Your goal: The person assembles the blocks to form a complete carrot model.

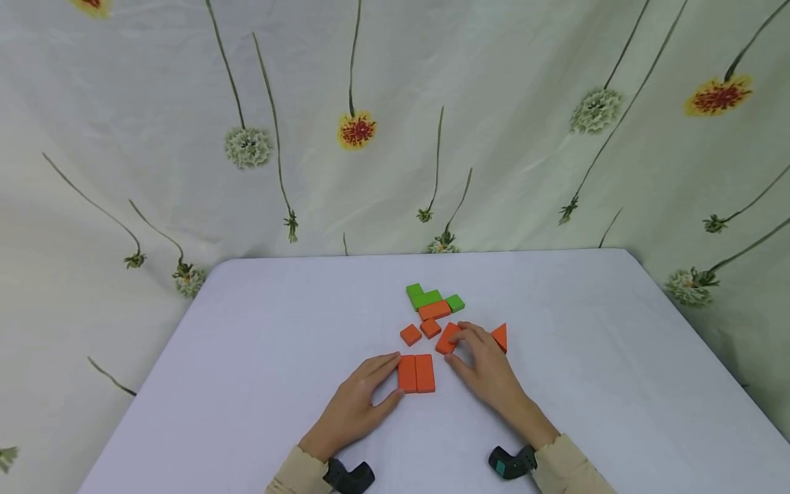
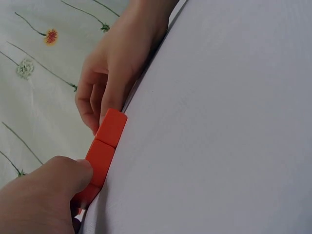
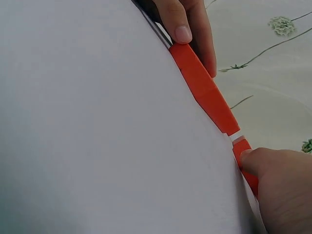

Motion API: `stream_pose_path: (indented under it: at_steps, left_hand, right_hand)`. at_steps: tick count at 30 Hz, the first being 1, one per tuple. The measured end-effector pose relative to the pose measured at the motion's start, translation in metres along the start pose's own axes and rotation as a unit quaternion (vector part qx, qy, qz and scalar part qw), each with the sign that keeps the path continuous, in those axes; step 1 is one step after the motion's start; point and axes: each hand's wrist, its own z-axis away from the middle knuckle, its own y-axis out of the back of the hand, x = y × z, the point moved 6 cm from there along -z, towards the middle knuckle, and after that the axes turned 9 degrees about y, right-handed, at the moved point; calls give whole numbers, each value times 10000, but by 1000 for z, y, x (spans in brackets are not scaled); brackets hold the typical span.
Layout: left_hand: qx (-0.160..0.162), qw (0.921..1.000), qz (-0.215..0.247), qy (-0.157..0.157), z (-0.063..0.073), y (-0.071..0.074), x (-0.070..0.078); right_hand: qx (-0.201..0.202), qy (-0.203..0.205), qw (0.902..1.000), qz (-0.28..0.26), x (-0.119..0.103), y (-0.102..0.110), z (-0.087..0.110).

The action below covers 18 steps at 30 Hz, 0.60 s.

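Two orange rectangular blocks (image 1: pixel 424 373) lie side by side on the white tabletop. My left hand (image 1: pixel 358 398) pinches the left one, thumb at its near end and index finger at its far end. The left wrist view has the left thumb (image 2: pixel 73 175) against an orange face. Farther right, my right hand (image 1: pixel 487 360) grips another orange block (image 1: pixel 447 337) between thumb and fingers, its lower side resting near the table. In the right wrist view the right thumb (image 3: pixel 258 161) presses that block's near face. Its fingertips are partly hidden there.
Beyond the hands lie two small orange blocks (image 1: pixel 411 335), a longer orange block (image 1: pixel 435 310) and several green blocks (image 1: pixel 426 299). An orange triangular block (image 1: pixel 501 336) sits behind the right hand, partly covered. A flowered cloth (image 1: pixel 494 137) hangs behind the table (image 1: pixel 278 322).
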Motion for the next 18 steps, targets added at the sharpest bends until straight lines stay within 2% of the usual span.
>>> stream_pose_path:
  at_steps: [6,10,18]
  left_hand:
    - [-105,9997,102,176,0,0,-1]
    - [-75,9998,64,155,0,0,0]
    - [-65,9998,113,146,1,0,1]
  right_hand:
    - [154,-107,9993,-322,4,2,-1]
    - [212,-108,9980,-593,6,3,0]
    - [50,56,9951,-990,7,7,1]
